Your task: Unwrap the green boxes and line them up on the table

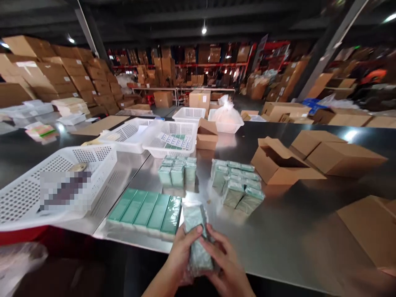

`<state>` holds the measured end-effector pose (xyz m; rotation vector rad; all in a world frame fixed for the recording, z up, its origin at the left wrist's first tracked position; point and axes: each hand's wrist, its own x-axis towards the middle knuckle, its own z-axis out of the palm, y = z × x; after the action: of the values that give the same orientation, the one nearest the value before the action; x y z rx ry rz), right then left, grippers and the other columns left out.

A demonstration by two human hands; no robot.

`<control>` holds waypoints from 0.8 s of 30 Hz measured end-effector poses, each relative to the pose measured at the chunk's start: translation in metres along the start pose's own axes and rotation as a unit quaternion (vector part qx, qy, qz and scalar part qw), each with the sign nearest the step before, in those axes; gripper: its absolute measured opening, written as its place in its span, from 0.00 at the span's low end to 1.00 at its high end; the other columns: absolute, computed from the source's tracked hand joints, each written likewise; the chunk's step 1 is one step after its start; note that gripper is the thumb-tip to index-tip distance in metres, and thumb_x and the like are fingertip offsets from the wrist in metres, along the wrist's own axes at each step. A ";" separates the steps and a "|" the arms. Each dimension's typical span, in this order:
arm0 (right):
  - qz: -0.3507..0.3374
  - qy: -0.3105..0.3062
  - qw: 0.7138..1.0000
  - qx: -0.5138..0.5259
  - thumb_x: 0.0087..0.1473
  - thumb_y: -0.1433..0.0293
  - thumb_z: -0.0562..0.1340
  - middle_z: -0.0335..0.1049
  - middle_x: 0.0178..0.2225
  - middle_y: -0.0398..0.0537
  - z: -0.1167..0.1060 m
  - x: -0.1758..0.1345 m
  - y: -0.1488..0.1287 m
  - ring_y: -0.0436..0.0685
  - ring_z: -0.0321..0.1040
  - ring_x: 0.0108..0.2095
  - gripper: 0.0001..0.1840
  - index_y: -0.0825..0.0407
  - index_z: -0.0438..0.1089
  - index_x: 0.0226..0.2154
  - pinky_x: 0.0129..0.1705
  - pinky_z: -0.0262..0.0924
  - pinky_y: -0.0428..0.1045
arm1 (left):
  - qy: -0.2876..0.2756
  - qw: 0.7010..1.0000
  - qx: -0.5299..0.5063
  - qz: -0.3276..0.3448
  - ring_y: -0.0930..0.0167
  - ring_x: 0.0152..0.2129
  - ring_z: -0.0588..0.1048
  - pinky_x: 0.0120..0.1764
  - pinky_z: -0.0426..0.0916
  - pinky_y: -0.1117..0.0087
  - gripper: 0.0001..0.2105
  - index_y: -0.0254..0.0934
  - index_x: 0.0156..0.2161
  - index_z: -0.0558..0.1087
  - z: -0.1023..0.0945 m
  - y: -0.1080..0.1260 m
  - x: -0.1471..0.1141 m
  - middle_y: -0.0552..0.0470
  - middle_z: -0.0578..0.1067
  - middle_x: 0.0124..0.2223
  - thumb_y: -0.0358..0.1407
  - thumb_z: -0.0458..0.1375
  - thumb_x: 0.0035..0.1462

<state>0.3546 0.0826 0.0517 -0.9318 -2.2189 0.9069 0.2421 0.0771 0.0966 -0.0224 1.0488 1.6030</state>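
Just over the table's front edge, my left hand (185, 249) and my right hand (223, 258) grip a green box in clear plastic wrap (194, 218) from both sides. My left thumb lies across its top face, and so do fingers of my right hand. Loose film sticks out at its far end. To the left, a row of several flat green boxes (145, 209) lies side by side. Beyond the held box stand two groups of small wrapped green boxes, one at the centre (177, 173) and one farther right (236, 185).
A white perforated basket (102, 181) stands at the left, its contents partly blurred. Farther back, another white basket (148, 144) holds printed sheets and green pieces. Open cardboard boxes (284, 169) sit on the metal table (278, 239) at the right. Stacked cartons (58, 78) fill the background.
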 end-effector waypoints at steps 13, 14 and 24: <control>0.208 -0.115 0.928 0.286 0.47 0.41 0.62 0.59 0.55 0.58 -0.034 0.082 0.034 0.54 0.66 0.41 0.53 0.54 0.50 0.65 0.47 0.64 0.53 | -0.086 0.990 0.104 -0.031 0.71 0.33 0.76 0.39 0.71 0.71 0.28 0.31 0.49 0.72 -0.050 -0.028 0.007 0.44 0.77 0.40 0.40 0.71 0.42; 0.232 -0.112 0.921 0.292 0.40 0.42 0.65 0.62 0.49 0.57 -0.028 0.095 0.034 0.53 0.64 0.37 0.56 0.58 0.53 0.63 0.44 0.63 0.52 | -0.081 0.991 0.106 -0.033 0.73 0.29 0.74 0.34 0.69 0.74 0.29 0.31 0.46 0.72 -0.055 -0.031 0.006 0.46 0.75 0.35 0.41 0.73 0.39; 0.069 -0.167 0.983 -0.017 0.49 0.40 0.58 0.30 0.73 0.47 0.013 0.129 0.036 0.64 0.23 0.72 0.57 0.55 0.52 0.71 0.71 0.26 0.60 | -0.027 0.933 0.358 -0.015 0.78 0.24 0.64 0.31 0.54 0.74 0.25 0.35 0.49 0.75 -0.120 -0.037 -0.048 0.52 0.74 0.29 0.31 0.63 0.41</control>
<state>0.2820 0.1962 0.0463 -1.0197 -2.4798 1.1661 0.2275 -0.0377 0.0276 0.4906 1.5242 1.1072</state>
